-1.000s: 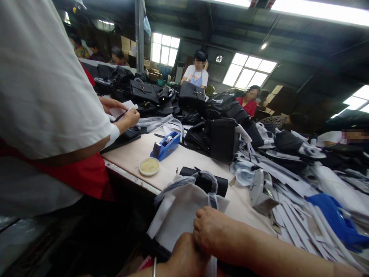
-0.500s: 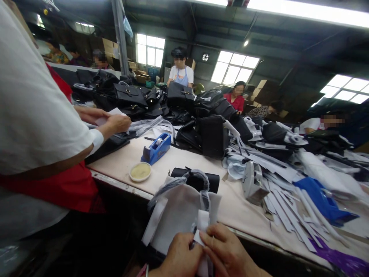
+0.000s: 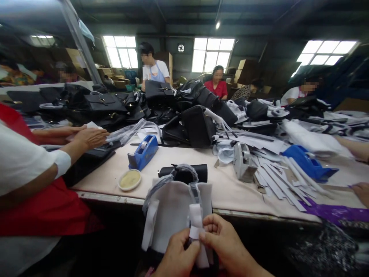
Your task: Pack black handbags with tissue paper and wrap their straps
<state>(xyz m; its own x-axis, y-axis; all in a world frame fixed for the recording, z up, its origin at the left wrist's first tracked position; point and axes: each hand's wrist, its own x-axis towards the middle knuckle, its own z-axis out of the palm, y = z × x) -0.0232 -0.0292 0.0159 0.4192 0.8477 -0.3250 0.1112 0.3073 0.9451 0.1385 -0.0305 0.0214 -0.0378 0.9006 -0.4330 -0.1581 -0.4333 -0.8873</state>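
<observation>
At the bottom middle, my left hand (image 3: 177, 256) and my right hand (image 3: 223, 242) pinch a white strip (image 3: 196, 221) between thumbs and fingers. The strip stands over a white wrapped bag (image 3: 173, 209) that hangs over the table's front edge (image 3: 248, 213). The bag's black handle (image 3: 184, 173), wrapped in clear film, lies on the table just behind. Both hands are closed on the strip.
A co-worker in white and red stands at the left, a hand (image 3: 89, 137) on black material. A blue tape dispenser (image 3: 143, 152), a round dish (image 3: 129, 179), a grey dispenser (image 3: 242, 161), white strips (image 3: 279, 181), a blue tool (image 3: 307, 163) and black handbags (image 3: 198, 125) cover the table. Other people work behind.
The view has swung to the right and down. My hands came together on the white strip and lifted it upright in front of the bag.
</observation>
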